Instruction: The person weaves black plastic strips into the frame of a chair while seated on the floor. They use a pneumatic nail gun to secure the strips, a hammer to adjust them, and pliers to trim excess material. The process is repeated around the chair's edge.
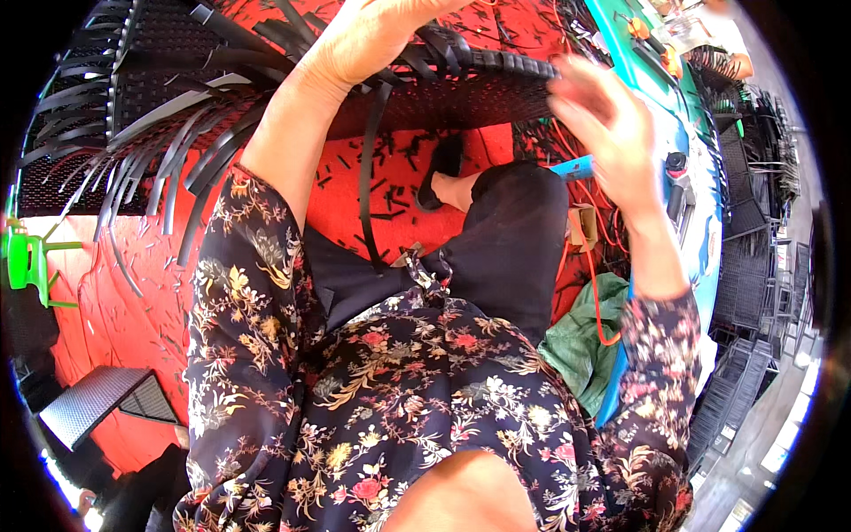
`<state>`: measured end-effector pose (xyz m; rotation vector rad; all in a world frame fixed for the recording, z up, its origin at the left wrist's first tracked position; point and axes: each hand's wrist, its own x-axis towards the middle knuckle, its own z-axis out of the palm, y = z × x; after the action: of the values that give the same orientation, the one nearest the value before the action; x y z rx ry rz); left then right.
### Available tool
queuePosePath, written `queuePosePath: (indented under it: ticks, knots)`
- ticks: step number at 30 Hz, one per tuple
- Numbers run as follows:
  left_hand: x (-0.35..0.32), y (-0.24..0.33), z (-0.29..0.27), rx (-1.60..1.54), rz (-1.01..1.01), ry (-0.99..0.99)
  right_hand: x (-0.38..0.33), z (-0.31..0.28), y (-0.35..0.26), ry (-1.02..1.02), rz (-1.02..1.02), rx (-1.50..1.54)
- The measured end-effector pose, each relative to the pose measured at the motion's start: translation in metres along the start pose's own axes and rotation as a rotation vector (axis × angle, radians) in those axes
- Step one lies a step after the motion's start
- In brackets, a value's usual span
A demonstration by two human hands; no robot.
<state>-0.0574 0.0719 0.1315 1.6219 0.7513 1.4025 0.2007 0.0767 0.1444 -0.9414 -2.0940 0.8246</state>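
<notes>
Head view, looking down. The left hand (377, 35) lay at the far edge of the scene, pressed onto the black woven panel (443, 97), its fingers cut off by the frame, so whether it gripped a strand could not be told. The right hand (603, 133), blurred, hung open with fingers spread at the panel's right end, near the braided rim (496, 60) but holding nothing that could be made out. The panel stretched across the far side of the scene above the lap, loose black strips (168, 168) fanning from its left part and one long strip (365, 177) hanging down toward the person. Judged by its look, the weave was light and springy, stiff across the frame but flexible in the free strands; the firm braided rim seemed the better place to take hold, since single strips would likely bend and slide. Around it lay a red floor mat (115, 293) scattered with cut black offcuts, a green plastic stool (27, 262) at far left, a smaller woven piece (97, 399) at near left, an orange cord (596, 301) over a green bag (581, 341), and a blue-green workbench (700, 177) at right, crowding the right hand.
</notes>
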Motion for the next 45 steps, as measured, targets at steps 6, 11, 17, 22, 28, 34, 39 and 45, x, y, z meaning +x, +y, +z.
queuePosePath:
  ticks: [6,11,17,22,28,34,39,45]
  knots:
    - [-0.008,0.011,0.012,-0.064,0.092,0.04,0.052,0.053,-0.052,-0.04,-0.184,-0.171]
    - [-0.003,0.004,0.02,0.459,0.203,0.205,0.047,0.044,-0.019,-0.009,0.112,0.329]
    - [-0.013,-0.008,0.029,1.02,0.361,0.355,0.043,0.036,-0.009,-0.093,0.216,0.621]
    - [-0.024,-0.038,0.024,1.178,0.643,0.388,0.042,0.029,0.011,-0.169,0.17,0.579]
    - [-0.045,-0.001,0.041,1.182,0.224,-0.05,0.025,0.044,-0.006,-0.011,0.03,0.388]
    - [-0.07,-0.009,0.06,1.209,0.121,-0.167,0.004,0.046,0.007,-0.024,0.237,0.693]
    - [-0.066,0.0,0.053,1.216,0.165,-0.066,0.0,0.051,-0.012,-0.007,0.201,0.934]
    - [-0.057,-0.007,0.053,1.217,0.233,0.031,0.0,0.036,-0.034,0.004,0.077,0.77]
